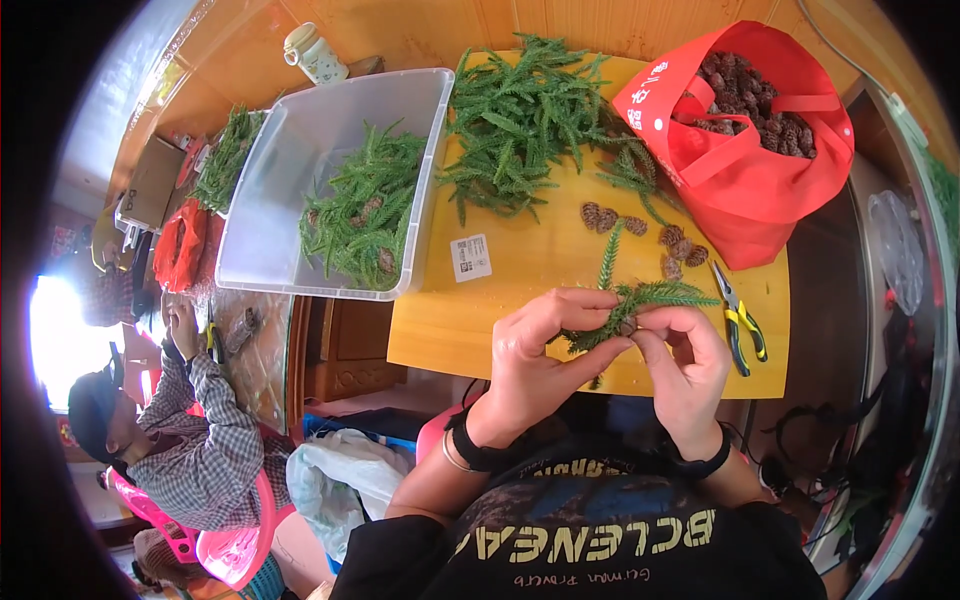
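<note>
My left hand (545, 338) is closed around a green fir sprig (668, 293), artificial-looking, its tips spreading up and to the right. My right hand (688, 365) pinches the same sprig near its middle, thumb and fingers almost touching those of the left. Between the fingertips shows a small brown pine cone (628, 326); how it is fixed is hidden. Just right of my right hand lie pliers (742, 325) with yellow and black handles. Beyond both hands, several loose pine cones (675, 243) rest on the yellow board (440, 335).
A heap of green sprigs (520, 120) covers the board's far side. At left stands a clear plastic bin (270, 160) with sprigs and cones inside. A red bag (740, 200) full of cones stands far right. A white label (470, 258) lies near the bin. Another person (215, 440) sits at left.
</note>
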A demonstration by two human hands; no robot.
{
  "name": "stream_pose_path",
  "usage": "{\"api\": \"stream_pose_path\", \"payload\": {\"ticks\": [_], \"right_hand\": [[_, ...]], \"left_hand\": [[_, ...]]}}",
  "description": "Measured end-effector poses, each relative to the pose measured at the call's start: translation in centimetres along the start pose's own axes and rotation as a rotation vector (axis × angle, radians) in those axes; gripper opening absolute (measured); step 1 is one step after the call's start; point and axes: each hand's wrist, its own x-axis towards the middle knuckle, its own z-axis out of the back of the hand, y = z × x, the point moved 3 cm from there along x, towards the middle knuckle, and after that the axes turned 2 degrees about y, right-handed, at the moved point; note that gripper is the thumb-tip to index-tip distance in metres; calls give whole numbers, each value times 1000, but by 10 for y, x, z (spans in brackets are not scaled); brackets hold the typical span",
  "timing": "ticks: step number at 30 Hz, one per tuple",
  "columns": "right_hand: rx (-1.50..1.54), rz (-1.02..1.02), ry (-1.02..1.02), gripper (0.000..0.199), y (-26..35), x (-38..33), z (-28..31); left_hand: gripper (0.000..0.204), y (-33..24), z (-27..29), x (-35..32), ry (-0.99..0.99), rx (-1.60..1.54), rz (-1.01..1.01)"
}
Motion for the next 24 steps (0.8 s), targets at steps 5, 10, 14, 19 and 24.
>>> {"api": "stream_pose_path", "payload": {"ticks": [5,10,14,19,24], "right_hand": [[-110,49,35,14,10,5,0],[-343,124,266,19,28,5,16],[-521,507,61,32,52,13,31],[-343,257,368,34,45,27,13],[-222,94,345,26,33,25,14]], "left_hand": [[29,0,1,-2,-38,32,-58],[28,5,4,-4,-30,-22,46],[27,0,3,-1,51,-14,-22],[26,-5,-1,0,52,-114,26],[23,-12,-2,1,16,-46,-24]]}}
